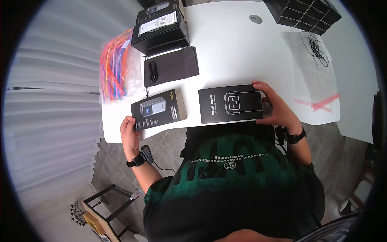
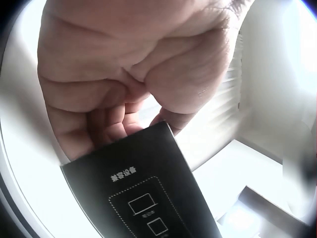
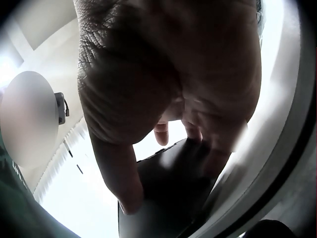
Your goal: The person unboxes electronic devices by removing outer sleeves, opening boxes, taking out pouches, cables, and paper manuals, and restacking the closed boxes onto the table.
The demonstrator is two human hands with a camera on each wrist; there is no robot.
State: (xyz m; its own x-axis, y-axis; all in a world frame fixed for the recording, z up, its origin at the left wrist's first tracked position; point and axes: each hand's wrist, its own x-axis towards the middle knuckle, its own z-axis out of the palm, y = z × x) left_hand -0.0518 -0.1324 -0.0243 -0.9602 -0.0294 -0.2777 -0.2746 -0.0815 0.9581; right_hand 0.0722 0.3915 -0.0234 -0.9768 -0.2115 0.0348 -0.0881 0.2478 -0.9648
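In the head view my left hand (image 1: 130, 137) grips the near left corner of a black printed box (image 1: 161, 117) with a power bank pictured on it, tilted at the table's front edge. The left wrist view shows the fingers and thumb round one end of this box (image 2: 129, 183), where white device outlines are printed. My right hand (image 1: 280, 111) holds a second black box (image 1: 209, 107) by its right end, thumb on the near side and fingers on the far side. A smiling face line drawing is on its top. The right wrist view shows this box (image 3: 168, 188) dark between thumb and fingers.
On the white table (image 1: 225, 48), a dark pouch (image 1: 177, 66) bears a coiled black cable (image 1: 152, 71). Behind it stand stacked black boxes (image 1: 161, 38), with bagged colourful strips (image 1: 115, 68) to the left. A clear plastic bag (image 1: 306, 76) and stacked boxes (image 1: 304, 14) are at right.
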